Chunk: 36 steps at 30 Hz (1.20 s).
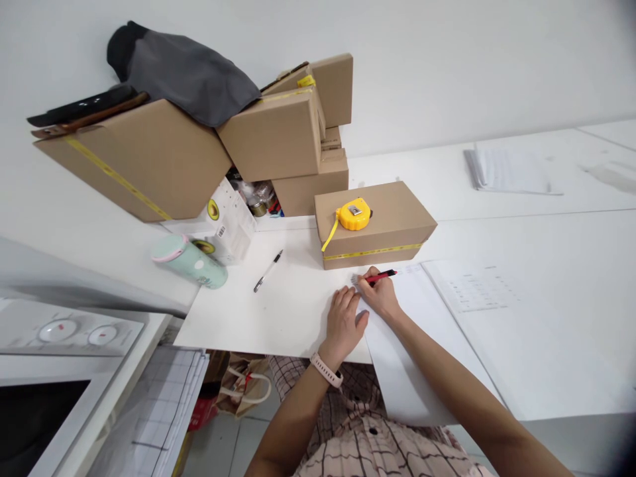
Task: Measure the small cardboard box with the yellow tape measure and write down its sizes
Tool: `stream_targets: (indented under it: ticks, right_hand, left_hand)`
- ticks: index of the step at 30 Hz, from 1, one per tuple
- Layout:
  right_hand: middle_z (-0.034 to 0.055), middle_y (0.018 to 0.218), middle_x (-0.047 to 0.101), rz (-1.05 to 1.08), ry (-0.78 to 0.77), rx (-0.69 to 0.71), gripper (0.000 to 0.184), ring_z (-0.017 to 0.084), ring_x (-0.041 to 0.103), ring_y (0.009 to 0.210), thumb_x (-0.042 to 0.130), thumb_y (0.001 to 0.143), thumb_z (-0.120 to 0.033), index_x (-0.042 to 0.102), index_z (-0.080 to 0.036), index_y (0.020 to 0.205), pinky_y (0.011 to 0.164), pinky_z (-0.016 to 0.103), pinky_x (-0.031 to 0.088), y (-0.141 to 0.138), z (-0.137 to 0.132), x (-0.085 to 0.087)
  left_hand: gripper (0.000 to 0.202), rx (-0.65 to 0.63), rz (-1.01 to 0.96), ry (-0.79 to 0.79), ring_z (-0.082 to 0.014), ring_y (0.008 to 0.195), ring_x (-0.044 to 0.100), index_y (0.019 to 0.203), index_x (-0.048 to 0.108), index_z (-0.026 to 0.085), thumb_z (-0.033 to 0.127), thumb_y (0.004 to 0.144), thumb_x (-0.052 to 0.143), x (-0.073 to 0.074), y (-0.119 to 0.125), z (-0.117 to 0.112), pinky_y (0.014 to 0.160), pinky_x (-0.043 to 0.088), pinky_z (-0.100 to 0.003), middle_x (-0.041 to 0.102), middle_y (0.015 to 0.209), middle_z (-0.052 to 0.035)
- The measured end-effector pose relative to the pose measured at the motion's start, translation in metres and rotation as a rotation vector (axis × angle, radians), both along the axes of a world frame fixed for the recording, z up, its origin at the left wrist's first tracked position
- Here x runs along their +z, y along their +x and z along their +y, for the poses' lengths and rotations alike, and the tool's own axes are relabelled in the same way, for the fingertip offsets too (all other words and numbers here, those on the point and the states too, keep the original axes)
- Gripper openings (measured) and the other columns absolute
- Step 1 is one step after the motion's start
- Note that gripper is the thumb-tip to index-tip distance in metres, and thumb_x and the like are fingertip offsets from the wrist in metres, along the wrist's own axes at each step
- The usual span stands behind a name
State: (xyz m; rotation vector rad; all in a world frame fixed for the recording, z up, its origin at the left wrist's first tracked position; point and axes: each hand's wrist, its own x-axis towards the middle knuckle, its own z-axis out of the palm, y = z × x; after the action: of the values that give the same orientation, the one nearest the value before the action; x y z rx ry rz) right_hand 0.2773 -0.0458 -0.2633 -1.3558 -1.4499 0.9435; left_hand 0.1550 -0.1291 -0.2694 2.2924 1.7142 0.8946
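My right hand (381, 298) is closed round a red and black pen (384, 275), its writing end down near the top left of a white paper sheet (397, 351). Flat beside the sheet's left edge lies my left hand (344, 324), fingers stretched out, with a pale pink band on the wrist. Just beyond both hands sits a closed cardboard box (397, 205) with yellow tape along its side. A yellow tape measure (354, 214) rests on the box, a short length of its tape pulled out. Another pen (268, 270), clear and black, lies left of my hands.
Cardboard boxes (271, 136) are stacked at the back left, a grey cloth (183, 69) draped over them. A mint green cylindrical case (191, 262) leans by an avocado-printed carton (233, 222). Printed paper (481, 291) lies to the right. A white appliance with knobs (59, 330) stands lower left.
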Motion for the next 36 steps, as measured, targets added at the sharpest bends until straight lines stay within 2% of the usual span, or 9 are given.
stream_targets:
  ticks: [20,30,34,36]
  right_hand:
    - [-0.0043,0.056,0.051,-0.013,-0.014,-0.015,0.024,0.014,0.048,0.053,0.058,0.082,-0.042,0.048,-0.024,0.070,0.057,0.028,0.038,0.001,0.000,-0.001]
    - [-0.0036,0.058,0.052,-0.007,-0.004,-0.025,0.025,0.015,0.049,0.056,0.059,0.082,-0.041,0.047,-0.024,0.069,0.057,0.028,0.039,-0.001,0.000,0.000]
    - [-0.0020,0.063,0.054,0.041,0.050,-0.079,0.027,0.015,0.050,0.060,0.057,0.087,-0.045,0.047,-0.023,0.073,0.059,0.028,0.041,0.007,-0.006,0.010]
    - [0.0015,0.074,0.061,-0.034,0.123,-0.029,0.023,0.017,0.054,0.066,0.054,0.091,-0.043,0.054,-0.022,0.083,0.062,0.028,0.044,0.022,-0.014,0.018]
  left_hand:
    - [0.040,0.002,0.003,0.021,-0.0300,0.135,0.050,0.128,0.057,0.015,0.022,0.089,0.062,-0.001,0.000,0.000,0.117,0.038,-0.054,0.061,0.136,-0.0150]
    - [0.040,0.004,-0.008,-0.006,-0.0302,0.136,0.050,0.130,0.056,0.017,0.024,0.091,0.060,0.001,0.000,-0.001,0.117,0.038,-0.057,0.061,0.137,-0.0143]
    - [0.040,-0.008,-0.011,-0.009,-0.0299,0.136,0.050,0.129,0.057,0.017,0.024,0.090,0.061,0.001,-0.002,0.000,0.117,0.038,-0.056,0.060,0.138,-0.0142]
    - [0.040,-0.011,-0.010,-0.007,-0.0299,0.136,0.050,0.129,0.058,0.016,0.024,0.090,0.061,0.000,-0.003,0.001,0.117,0.038,-0.055,0.061,0.138,-0.0146]
